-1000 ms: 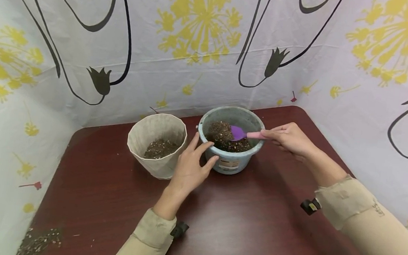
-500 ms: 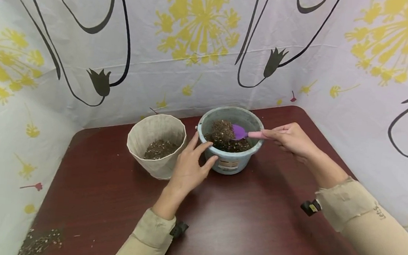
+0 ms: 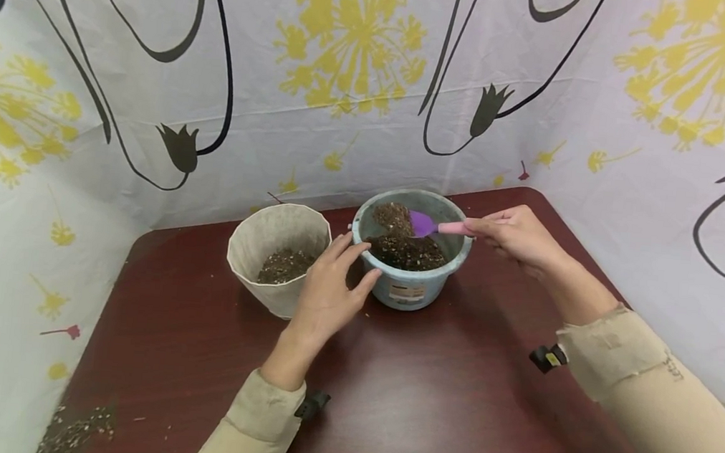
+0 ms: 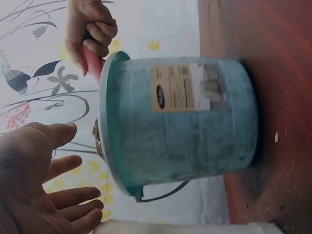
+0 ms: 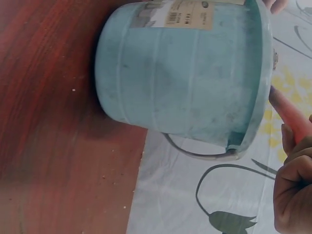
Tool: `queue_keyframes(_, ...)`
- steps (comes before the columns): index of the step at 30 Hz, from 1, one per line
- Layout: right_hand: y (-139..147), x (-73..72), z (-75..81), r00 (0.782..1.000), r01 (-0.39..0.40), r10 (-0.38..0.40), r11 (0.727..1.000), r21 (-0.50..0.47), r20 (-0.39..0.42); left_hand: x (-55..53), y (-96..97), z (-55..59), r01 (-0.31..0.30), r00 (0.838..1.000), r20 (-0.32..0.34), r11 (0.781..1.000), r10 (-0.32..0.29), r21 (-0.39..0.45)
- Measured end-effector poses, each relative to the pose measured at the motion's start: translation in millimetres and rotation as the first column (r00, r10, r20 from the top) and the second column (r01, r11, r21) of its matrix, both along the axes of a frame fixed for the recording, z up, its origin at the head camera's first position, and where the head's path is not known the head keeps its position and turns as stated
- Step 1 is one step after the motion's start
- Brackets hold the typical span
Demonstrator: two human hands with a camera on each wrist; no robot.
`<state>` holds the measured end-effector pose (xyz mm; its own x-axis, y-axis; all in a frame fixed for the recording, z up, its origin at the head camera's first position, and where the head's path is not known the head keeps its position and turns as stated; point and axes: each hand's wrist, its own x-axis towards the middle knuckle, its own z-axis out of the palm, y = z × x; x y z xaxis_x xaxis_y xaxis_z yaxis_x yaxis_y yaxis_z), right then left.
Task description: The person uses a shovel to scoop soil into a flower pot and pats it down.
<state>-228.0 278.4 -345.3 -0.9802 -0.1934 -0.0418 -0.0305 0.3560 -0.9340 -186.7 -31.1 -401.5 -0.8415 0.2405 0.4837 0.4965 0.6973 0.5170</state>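
My right hand grips the pink handle of a small purple trowel, whose blade carries a heap of dark potting soil within the mouth of the blue-grey bucket. More soil lies in the bucket below the blade. In the right wrist view, curled fingers wrap the handle above the bucket's rim. My left hand has its fingers spread beside the bucket's near left rim; the left wrist view shows a gap between them and the rim. A pale faceted pot with some soil inside stands left of the bucket.
Both containers stand on a dark red wooden table. Spilled soil lies at its near left corner. Flower-patterned white cloth hangs behind and at both sides. The bucket's wire handle hangs down its side.
The trowel with its soil has risen slightly and moved a little left with my right hand. My left hand has drawn slightly left, away from the bucket's rim.
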Motion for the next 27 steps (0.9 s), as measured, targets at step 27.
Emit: queue_keyframes(27,-45.8,-17.6,16.8,0.994,-0.102,0.104,0.993,-0.065,0.028,7.6,-58.5,4.5,-0.172,0.983,-0.109,0.957,0.15,-0.234)
